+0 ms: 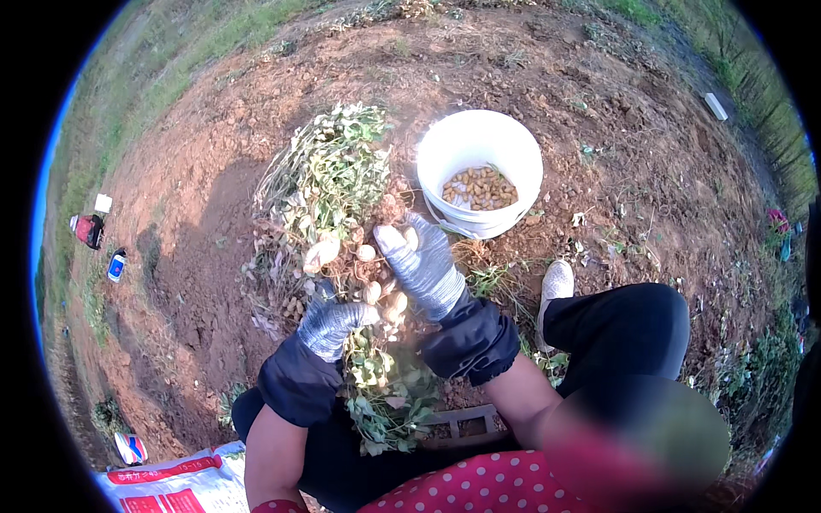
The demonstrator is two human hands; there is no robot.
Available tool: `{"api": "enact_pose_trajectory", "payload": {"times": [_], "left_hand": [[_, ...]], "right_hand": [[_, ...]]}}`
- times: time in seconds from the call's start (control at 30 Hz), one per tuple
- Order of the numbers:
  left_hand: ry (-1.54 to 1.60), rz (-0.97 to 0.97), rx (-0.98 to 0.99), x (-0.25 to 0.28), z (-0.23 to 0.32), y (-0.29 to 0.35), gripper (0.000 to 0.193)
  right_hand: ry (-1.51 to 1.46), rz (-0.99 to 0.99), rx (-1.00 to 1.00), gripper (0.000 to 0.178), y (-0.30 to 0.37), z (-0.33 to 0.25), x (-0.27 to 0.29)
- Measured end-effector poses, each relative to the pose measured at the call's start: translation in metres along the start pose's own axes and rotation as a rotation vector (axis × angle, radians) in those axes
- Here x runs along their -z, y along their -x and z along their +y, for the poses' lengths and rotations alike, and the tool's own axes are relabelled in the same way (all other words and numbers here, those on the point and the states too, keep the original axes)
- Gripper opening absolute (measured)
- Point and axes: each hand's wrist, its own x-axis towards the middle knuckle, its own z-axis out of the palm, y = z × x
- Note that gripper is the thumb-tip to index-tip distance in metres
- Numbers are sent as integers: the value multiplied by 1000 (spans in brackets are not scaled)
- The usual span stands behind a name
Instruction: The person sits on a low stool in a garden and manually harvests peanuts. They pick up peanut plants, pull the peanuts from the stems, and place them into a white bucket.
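Both of my hands wear grey knit gloves. My left hand (332, 328) is closed round the lower stems of a peanut plant (389, 402), whose leaves hang down between my knees. Pale pods (372, 292) cluster on its roots just above that hand. My right hand (425, 267) is at the upper right of the cluster, its fingers bent in among the pods; a pod seems to lie in its grip, though the fingers partly hide it. Beyond my hands lies a heap of pulled peanut plants (338, 171), leaves and stems outward.
A white bucket (479, 137) with peanuts (481, 188) at its bottom stands ahead to the right. I sit low, a plastic crate-like seat (462, 426) under me, my white shoe (558, 280) on the soil. A printed sack (184, 483) lies at lower left; a blue bottle (116, 266) farther left.
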Motion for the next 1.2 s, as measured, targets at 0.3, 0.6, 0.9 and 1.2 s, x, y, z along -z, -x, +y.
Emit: {"api": "enact_pose_trajectory", "payload": {"times": [0.3,0.6,0.9,1.2], "left_hand": [[19,218,42,21,31,33,52],[78,128,20,16,29,15,52],[-50,209,-142,26,13,2,50],[111,48,-112,53,11,16,31]], "right_hand": [[539,-117,-107,45,-80,12,126],[219,-120,41,46,-69,-30,87],[-294,-123,-30,27,12,-1,-40],[-1435,-336,-451,29,8,44,-18]]}}
